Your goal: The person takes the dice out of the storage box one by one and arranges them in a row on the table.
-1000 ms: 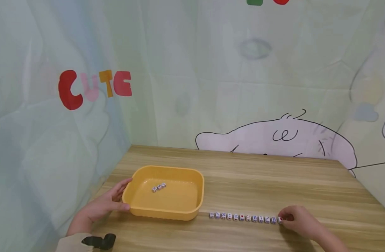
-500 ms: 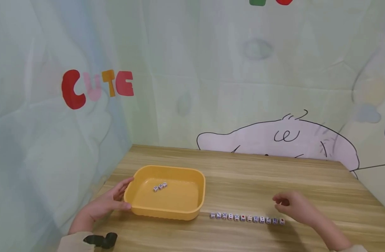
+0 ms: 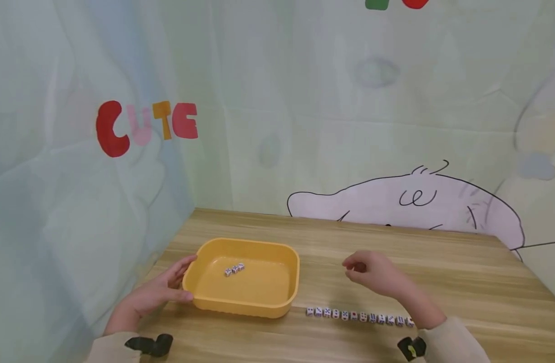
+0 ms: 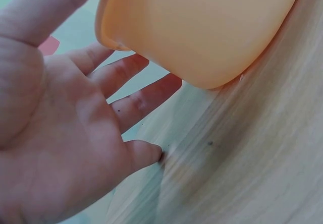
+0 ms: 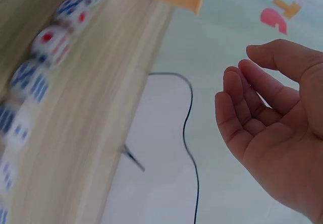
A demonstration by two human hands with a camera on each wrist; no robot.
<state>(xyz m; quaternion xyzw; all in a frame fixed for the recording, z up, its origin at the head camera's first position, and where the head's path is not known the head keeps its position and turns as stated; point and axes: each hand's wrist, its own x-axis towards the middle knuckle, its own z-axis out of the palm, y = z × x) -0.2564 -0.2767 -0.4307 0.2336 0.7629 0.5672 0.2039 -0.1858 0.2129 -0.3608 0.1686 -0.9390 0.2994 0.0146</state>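
Observation:
A yellow plastic tray (image 3: 245,306) stands on the left part of the table, with 3 white dice (image 3: 235,269) close together inside it. My left hand (image 3: 157,294) touches its left end, the thumb at the near corner and the fingers farther back. In the left wrist view, those fingers (image 4: 146,103) are fairly straight along the outer wall. Right of the tray, several white dice (image 3: 363,317) form a straight row. My right hand (image 3: 374,272) hovers behind this row, fingers loosely bent and nothing held; the right wrist view shows its bare palm (image 5: 277,153).
The wood-grain table (image 3: 331,242) ends at a hanging cloth (image 3: 277,141) with printed letters and a cartoon figure, at the back and left. Dark straps (image 3: 150,345) sit at both wrists. My right forearm passes over the row's right end.
My right hand has let go of the die at the row's right end, lifted, and moved left toward the tray. The left hand stays at the tray. The view has shifted slightly.

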